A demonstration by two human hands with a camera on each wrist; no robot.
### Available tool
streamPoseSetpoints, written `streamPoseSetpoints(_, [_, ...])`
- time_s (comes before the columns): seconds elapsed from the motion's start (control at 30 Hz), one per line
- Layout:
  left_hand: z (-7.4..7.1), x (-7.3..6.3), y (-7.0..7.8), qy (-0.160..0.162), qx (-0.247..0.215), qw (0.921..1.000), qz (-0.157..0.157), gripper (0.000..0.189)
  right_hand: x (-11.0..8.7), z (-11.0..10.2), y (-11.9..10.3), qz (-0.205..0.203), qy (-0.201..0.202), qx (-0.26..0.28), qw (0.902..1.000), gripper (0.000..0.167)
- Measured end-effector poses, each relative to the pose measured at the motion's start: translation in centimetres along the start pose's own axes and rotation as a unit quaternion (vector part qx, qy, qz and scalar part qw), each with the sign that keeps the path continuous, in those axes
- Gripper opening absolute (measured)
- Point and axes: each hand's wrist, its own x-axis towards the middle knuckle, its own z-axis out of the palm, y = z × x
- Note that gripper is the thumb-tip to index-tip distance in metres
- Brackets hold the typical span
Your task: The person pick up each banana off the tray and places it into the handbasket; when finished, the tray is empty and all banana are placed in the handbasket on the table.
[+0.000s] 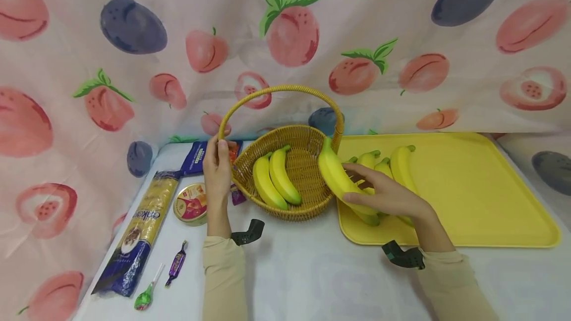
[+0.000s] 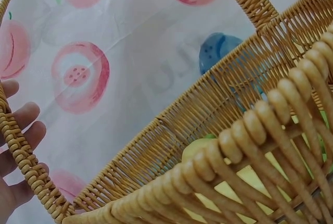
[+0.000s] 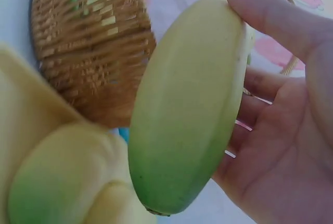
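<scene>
Two bananas [image 1: 284,175] lie in the basket [image 1: 308,162], whose handle [image 1: 285,88] the left grip [image 1: 217,167] holds — probably to steady it — while the right grip [image 1: 388,193] pinches another banana [image 1: 333,171] near the basket's right side.

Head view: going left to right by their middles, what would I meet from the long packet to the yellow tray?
Long packet → round tin → left hand → wicker basket → held banana → right hand → yellow tray.
</scene>
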Motion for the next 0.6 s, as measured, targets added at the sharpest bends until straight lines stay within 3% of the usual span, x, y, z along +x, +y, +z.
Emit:
streamPoseSetpoints(0.37, [-0.4, 0.2, -0.1, 0.004, -0.003, 1.0000, 0.006, 0.035, 4.4, 0.6, -3.1, -0.011, -0.001, 0.041, 0.9991, 0.075])
streamPoseSetpoints(0.6, [-0.2, 0.1, -0.2, -0.004, -0.019, 0.9998, 0.002, 0.035, 6.8, 0.4, -3.9, 0.034, 0.000, 0.054, 0.9980, 0.090])
